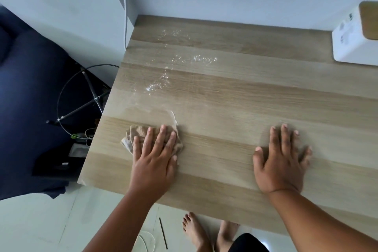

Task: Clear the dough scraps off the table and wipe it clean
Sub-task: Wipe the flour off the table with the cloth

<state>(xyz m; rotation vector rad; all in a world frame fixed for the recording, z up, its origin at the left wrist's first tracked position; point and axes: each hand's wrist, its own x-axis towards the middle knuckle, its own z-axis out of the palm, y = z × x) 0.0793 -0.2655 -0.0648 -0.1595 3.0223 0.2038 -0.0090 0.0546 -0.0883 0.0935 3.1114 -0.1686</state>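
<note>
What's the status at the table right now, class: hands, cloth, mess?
Left hand flat, pressing cloth on table. Right hand flat on bare wood. White flour specks beyond cloth, unwiped. White box at far right corner.

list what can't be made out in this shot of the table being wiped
- Crumpled brown cloth: its middle is hidden under the left hand in the head view.
- White box-shaped object with a wooden top: cut off by the right edge, so what it is stays unclear.
- Right hand: fingertips motion-blurred.
- White specks on the light wooden table: too small to tell flour from dough.
</note>
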